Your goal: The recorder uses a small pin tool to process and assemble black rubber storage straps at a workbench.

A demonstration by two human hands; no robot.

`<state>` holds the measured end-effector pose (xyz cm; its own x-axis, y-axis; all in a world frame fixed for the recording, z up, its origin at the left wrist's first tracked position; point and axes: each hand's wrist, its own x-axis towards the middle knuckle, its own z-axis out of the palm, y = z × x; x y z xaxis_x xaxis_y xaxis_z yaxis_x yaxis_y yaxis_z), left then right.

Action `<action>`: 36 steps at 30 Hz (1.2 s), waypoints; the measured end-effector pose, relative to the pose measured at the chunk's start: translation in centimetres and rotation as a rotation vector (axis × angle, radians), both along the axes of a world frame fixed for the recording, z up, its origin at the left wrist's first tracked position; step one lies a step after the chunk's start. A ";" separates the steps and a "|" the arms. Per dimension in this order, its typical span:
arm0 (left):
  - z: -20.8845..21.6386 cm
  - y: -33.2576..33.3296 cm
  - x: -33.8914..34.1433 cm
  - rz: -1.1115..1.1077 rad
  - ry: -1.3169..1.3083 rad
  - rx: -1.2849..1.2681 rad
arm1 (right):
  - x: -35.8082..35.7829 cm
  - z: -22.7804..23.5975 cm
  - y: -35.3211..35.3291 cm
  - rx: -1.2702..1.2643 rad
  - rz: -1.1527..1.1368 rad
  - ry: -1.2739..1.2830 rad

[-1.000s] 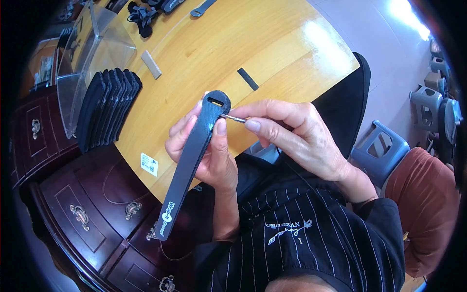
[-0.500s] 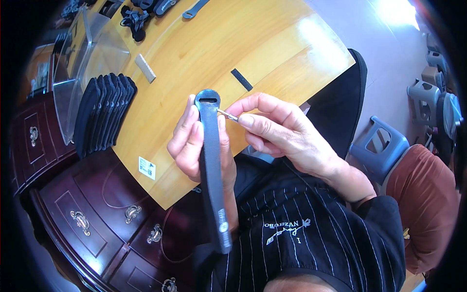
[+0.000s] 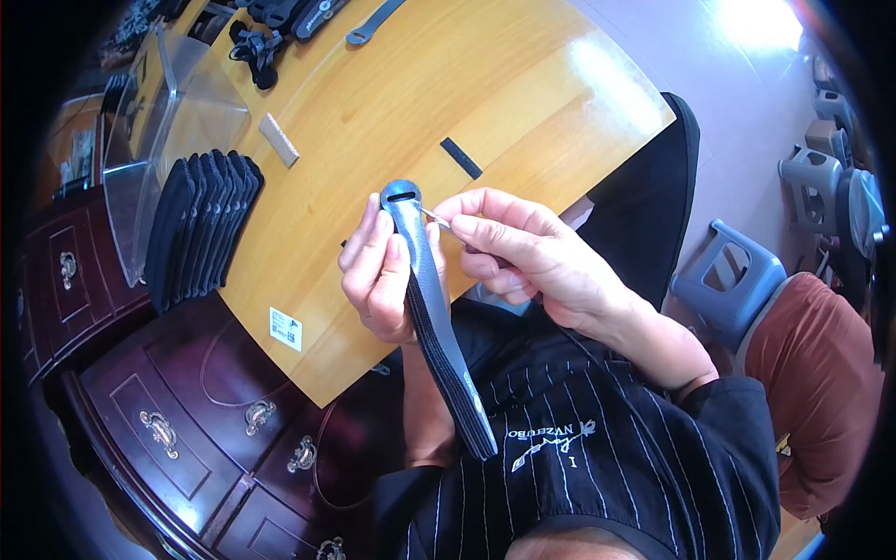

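In front of my torso, my left hand (image 3: pixel 375 280) is closed around a long dark strap (image 3: pixel 437 322). The strap's rounded upper end has a narrow slot through it, and its tail hangs down toward my striped shirt, showing a layered edge. Close by on the right, my right hand (image 3: pixel 541 247) pinches a thin metal tool (image 3: pixel 436 217) between thumb and fingers. Its slim tip meets the strap's edge just below the slot; whether it goes into the material cannot be made out. The rest of the tool is hidden by my fingers.
On the wooden table (image 3: pixel 373 121) lie a tan strip (image 3: pixel 278 140), a short black strip (image 3: pixel 461 159) and a white label (image 3: pixel 286 329). Several black padded pieces (image 3: pixel 201 229) stand in a row at left, beside a clear panel (image 3: pixel 140 187). A grey stool (image 3: pixel 733 280) stands at right.
The strap has turned, showing its layered side edge, and its tail has swung to the right. My left hand has shifted slightly right. The right hand keeps the tool at the strap's edge.
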<state>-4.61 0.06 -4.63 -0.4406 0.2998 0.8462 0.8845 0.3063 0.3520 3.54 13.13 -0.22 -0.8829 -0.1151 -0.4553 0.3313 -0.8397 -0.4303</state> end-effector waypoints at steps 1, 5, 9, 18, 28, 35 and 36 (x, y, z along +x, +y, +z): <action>0.0 0.2 0.1 0.000 -0.002 0.001 | 0.1 0.0 0.0 -0.037 -0.005 0.017; 0.2 0.5 0.3 -0.032 -0.076 0.056 | 0.0 -0.9 -0.5 0.565 -0.073 0.196; -0.2 0.5 0.9 -0.081 -0.148 0.083 | 0.3 -1.2 -0.2 1.077 -0.164 0.283; 0.2 0.8 1.4 -0.112 -0.240 0.146 | 0.1 -2.6 0.4 1.658 -0.346 0.490; 1.2 -0.7 1.4 -0.355 -0.711 0.274 | -0.1 0.1 3.6 1.461 -0.050 0.515; 2.1 -1.6 0.2 -0.590 -0.949 0.340 | -0.4 1.5 5.0 1.658 0.144 0.717; 2.2 -1.5 0.2 -0.671 -1.031 0.422 | -0.3 1.5 4.8 1.660 0.123 0.730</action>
